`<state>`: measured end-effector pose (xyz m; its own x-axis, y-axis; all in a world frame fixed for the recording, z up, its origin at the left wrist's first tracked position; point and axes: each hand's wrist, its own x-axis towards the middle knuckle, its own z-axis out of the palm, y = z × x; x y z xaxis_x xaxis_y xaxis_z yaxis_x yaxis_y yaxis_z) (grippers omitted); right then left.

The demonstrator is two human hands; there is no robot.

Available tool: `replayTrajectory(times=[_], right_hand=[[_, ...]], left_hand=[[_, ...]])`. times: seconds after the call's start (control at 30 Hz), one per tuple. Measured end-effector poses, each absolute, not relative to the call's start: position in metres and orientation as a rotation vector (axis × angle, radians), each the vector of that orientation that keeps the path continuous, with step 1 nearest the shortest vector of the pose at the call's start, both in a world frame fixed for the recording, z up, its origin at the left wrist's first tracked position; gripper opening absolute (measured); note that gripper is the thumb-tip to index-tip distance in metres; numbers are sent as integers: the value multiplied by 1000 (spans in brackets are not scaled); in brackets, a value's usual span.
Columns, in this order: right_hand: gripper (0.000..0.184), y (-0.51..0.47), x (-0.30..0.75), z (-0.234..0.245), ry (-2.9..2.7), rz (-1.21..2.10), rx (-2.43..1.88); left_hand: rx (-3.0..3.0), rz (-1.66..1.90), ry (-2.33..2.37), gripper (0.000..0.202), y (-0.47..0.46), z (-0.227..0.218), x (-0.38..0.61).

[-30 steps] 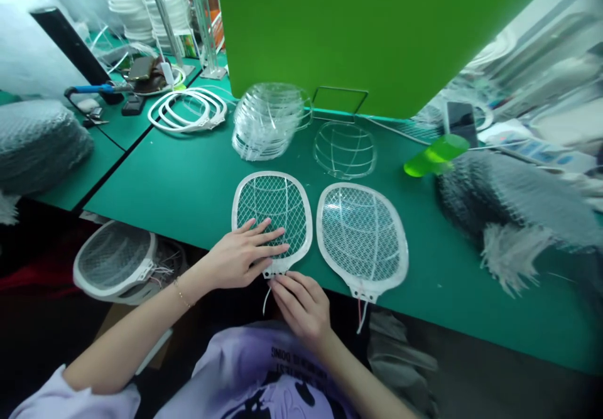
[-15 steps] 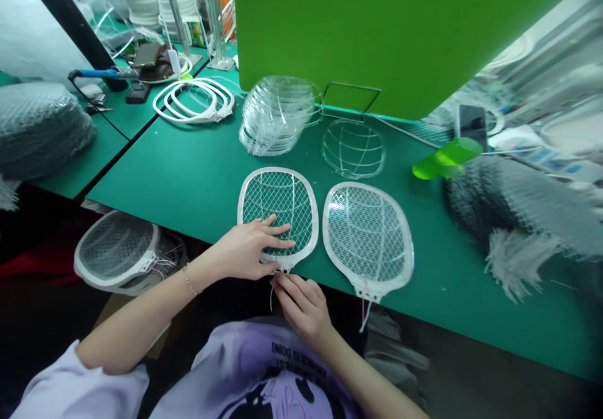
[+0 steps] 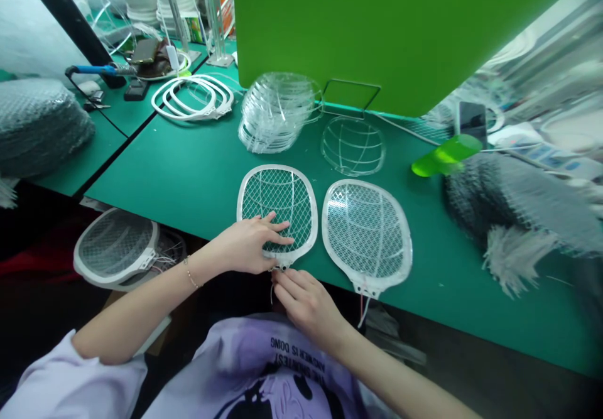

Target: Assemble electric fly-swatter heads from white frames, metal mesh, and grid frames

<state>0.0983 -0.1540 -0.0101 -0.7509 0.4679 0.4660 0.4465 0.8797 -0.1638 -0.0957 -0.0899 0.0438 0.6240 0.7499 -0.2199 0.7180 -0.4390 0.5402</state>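
Note:
My left hand (image 3: 247, 245) lies flat with its fingers apart on the mesh of a white-framed electric fly swatter head (image 3: 287, 196). My right hand (image 3: 306, 303) pinches the swatter's narrow neck at the table edge. A thin white wire (image 3: 272, 293) hangs below that neck, partly hidden by my fingers. To the right lies a second swatter head (image 3: 367, 237) with short wires at its neck. Farther back are a stack of clear plastic grids (image 3: 277, 112) and a single clear grid (image 3: 353, 146).
The green work table (image 3: 164, 174) runs under everything, with a tall green board (image 3: 377, 29) behind. White plastic frames (image 3: 191, 100) lie back left. A wired swatter head (image 3: 115, 249) sits below the table edge at left. Bagged netting (image 3: 513, 205) lies at right.
My right fingers have moved up onto the swatter's neck. My left hand has shifted slightly on the mesh. The whole view has tilted a little.

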Motion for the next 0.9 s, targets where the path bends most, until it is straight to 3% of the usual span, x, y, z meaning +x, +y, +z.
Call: replayTrajectory(times=[0.13,0.33,0.6,0.7,0.9], right_hand=[[24,-157,103,5,-2548,146,-709],[16,-149,125,60,-2162,615,-963],[34,-71,127,26,-2338,63,-1220],[38,-48,123,19,-2396,11,-1229],[44,-18,116,3,-2607,-39,-1265]], left_hand=[[2248,119,1136,52,-94,41,-99],[2290,194,1039,49,-121,40,-112],[2248,865,1404,42,-131,36,-120],[2304,774,1598,43,-121,35,-122],[2398,393,1690,67,-75,26,-98]])
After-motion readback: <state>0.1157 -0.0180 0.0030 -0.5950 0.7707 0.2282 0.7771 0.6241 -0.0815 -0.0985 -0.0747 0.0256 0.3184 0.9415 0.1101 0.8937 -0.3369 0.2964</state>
